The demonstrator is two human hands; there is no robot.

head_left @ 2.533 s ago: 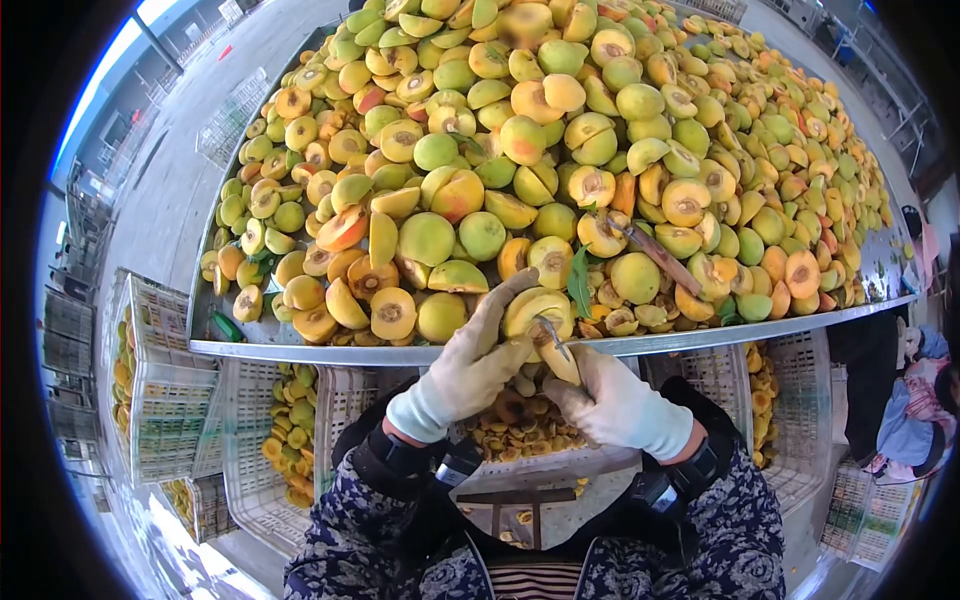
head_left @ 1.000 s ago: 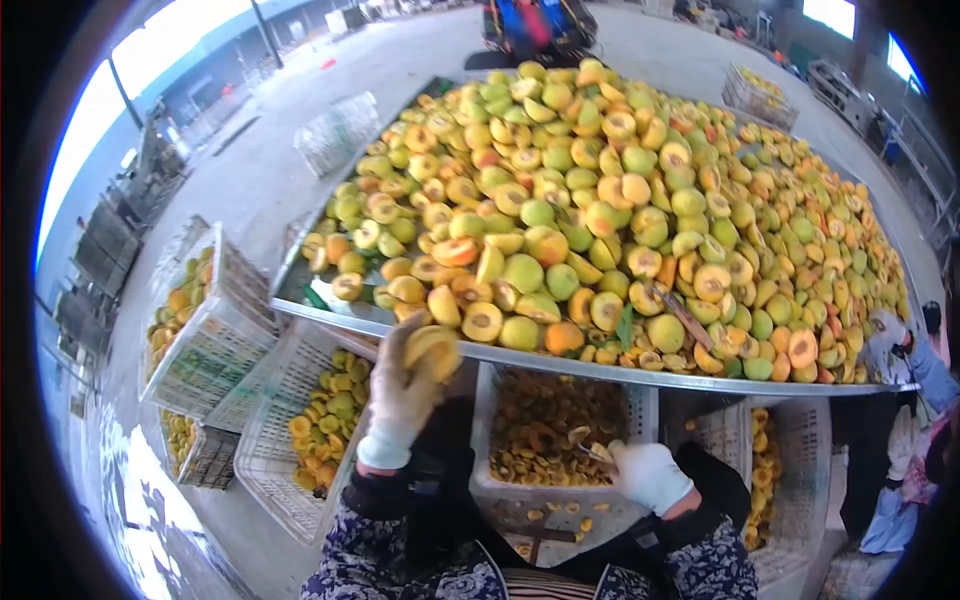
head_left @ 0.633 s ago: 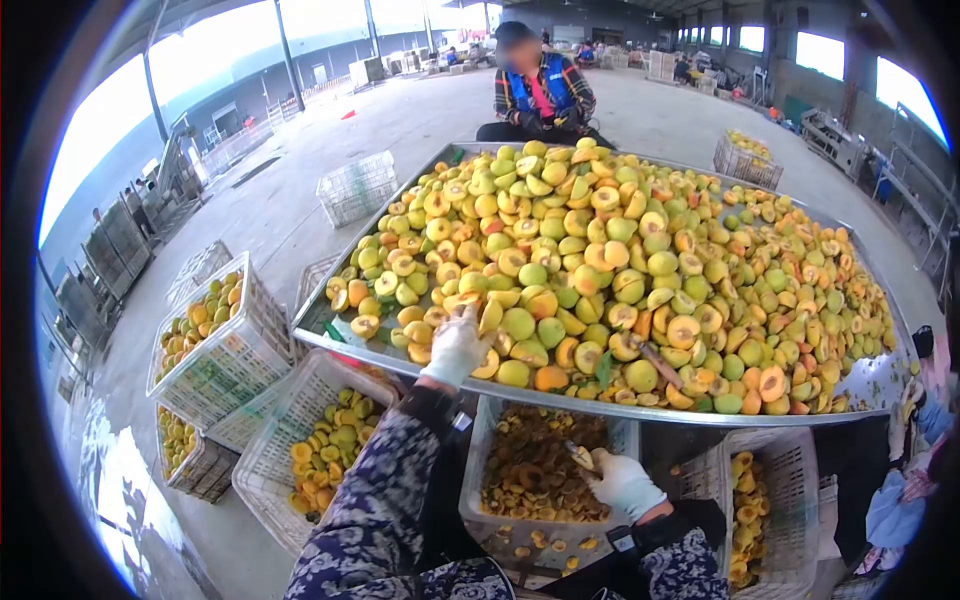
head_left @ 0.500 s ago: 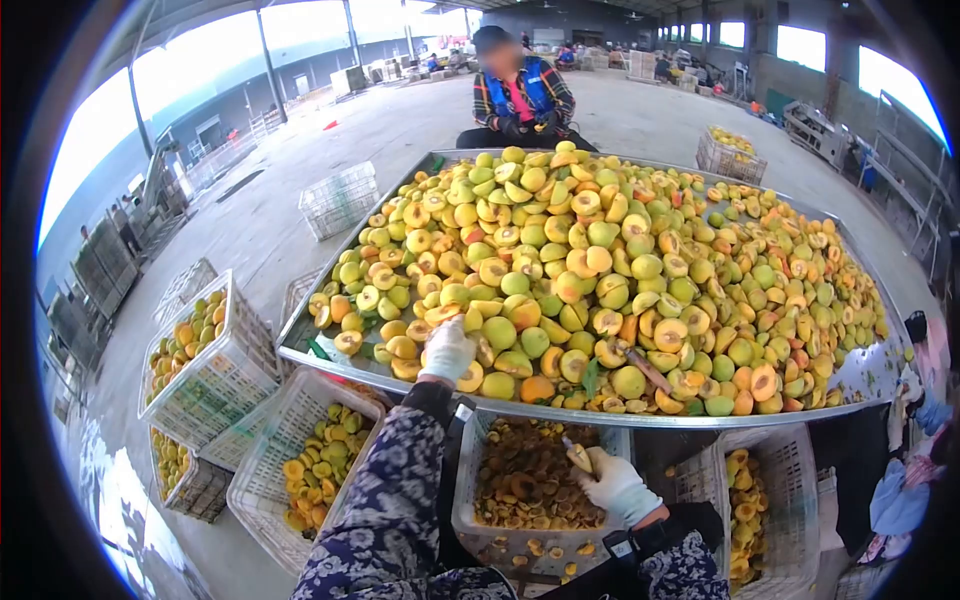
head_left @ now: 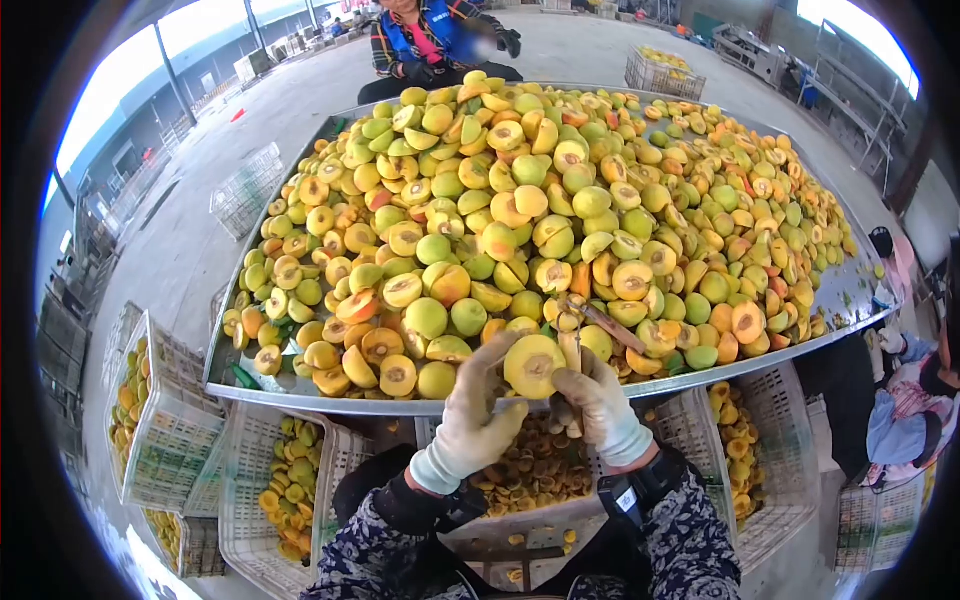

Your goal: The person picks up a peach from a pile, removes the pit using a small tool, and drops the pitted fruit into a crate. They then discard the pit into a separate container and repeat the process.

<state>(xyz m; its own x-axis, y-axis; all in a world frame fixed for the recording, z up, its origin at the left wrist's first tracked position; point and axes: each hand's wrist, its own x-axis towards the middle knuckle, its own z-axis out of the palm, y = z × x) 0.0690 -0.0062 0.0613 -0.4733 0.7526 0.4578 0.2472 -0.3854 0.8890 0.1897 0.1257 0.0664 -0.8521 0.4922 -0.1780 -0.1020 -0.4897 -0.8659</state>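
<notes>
In front of me, over the near edge of the tray, my left hand (head_left: 475,410) in a white glove holds a peach half (head_left: 533,366) by its edge. Its cut yellow face, with a rounder patch in the centre, is turned towards me. My gloved right hand (head_left: 608,408) is closed around a small hand tool (head_left: 570,350) with a pale handle and a looped metal tip. The tool stands upright just right of the peach half, and the right thumb lies close to the fruit. Behind both hands, halved peaches (head_left: 500,240) are heaped on a metal tray (head_left: 330,402).
Below the tray, a crate of brown and yellow scraps (head_left: 530,480) sits between my knees. Crates of peach halves stand left (head_left: 240,500) and right (head_left: 790,470). A wooden-handled tool (head_left: 612,328) lies on the heap. One person (head_left: 430,40) sits opposite, another (head_left: 910,400) at right.
My left hand has come back from the heap with a peach half. My right hand has risen with the tool from above the scrap crate to meet it. The view has tipped downward.
</notes>
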